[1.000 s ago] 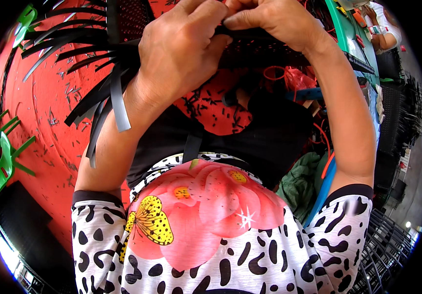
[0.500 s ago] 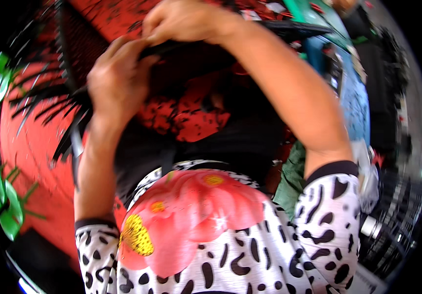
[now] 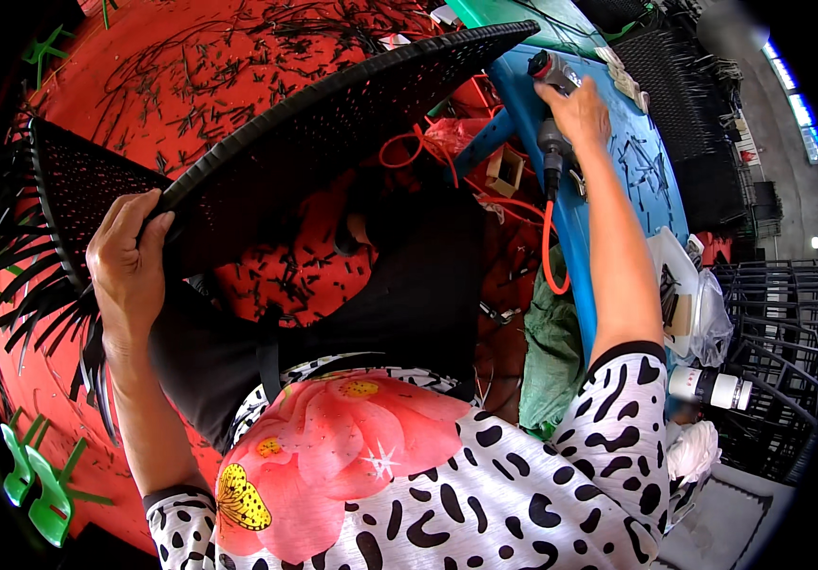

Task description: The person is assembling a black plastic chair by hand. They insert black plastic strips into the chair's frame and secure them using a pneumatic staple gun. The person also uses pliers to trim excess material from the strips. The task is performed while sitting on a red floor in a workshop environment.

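Note:
A black woven wicker piece [image 3: 323,123] with a thick wrapped rim stands on edge over my lap, its corner at the left. My left hand [image 3: 129,266] is closed on that corner, thumb and fingers pinching the rim. Loose black strips [image 3: 43,294] fan out from the piece beside this hand. On the right, my right hand [image 3: 580,114] is wrapped round a grey air-powered hand tool [image 3: 551,147] above the blue table [image 3: 661,185]. A red air hose [image 3: 549,242] hangs from the tool's lower end. The tool's middle is hidden by my fingers.
Black strip offcuts [image 3: 228,85] litter the red floor. A small cardboard box [image 3: 504,173] sits beside the table leg. Green cloth [image 3: 551,351], a white bin [image 3: 672,285] and black metal racks [image 3: 770,313] are at the right. Green plastic chairs [image 3: 48,494] stand at the left.
My right hand has left the wicker rim near my left hand and moved right, onto the air tool at the table. The left hand has shifted left and down, still at the wicker piece.

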Available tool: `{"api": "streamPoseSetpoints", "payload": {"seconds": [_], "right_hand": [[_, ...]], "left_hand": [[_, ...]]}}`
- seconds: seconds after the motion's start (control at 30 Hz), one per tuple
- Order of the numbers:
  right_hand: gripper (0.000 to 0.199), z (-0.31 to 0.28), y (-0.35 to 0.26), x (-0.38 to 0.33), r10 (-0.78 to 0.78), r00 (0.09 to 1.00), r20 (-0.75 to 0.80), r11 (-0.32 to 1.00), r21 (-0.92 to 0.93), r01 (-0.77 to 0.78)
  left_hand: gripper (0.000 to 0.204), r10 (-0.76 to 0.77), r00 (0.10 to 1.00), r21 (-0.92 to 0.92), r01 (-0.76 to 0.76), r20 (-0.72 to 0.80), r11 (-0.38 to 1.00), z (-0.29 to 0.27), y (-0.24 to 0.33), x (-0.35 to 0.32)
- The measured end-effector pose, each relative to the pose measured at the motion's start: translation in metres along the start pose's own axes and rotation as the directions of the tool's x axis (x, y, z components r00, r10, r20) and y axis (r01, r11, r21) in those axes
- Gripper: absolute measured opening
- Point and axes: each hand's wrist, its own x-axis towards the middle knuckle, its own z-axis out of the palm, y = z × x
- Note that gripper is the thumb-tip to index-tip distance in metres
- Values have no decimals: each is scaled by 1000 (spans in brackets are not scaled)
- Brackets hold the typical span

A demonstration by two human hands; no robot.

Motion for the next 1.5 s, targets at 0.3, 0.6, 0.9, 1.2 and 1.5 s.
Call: {"api": "streamPoseSetpoints", "payload": {"seconds": [0.3, 0.6, 0.9, 1.2, 1.5], "right_hand": [[38, 124, 106, 83, 94, 937, 335, 956, 234, -180], [27, -35, 77, -16, -186, 946, 266, 519, 844, -136], [63, -142, -63, -150, -489, 821, 294, 266, 947, -180], [23, -167, -160, -205, -722, 440, 534, 431, 845, -317], [36, -172, -184, -210, -728, 378, 571, 439, 813, -382]], "left_hand": [[27, -43, 987, 1, 43, 157, 999, -11, 0, 11], [21, 75, 997, 43, -75, -10, 996, -2, -15, -4], [19, 107, 993, 74, -103, -45, 992, 1, -16, -2], [18, 39, 999, 78, -38, -11, 996, 5, -18, -5], [17, 24, 1000, 29, -25, 20, 999, 7, -20, 0]]}}
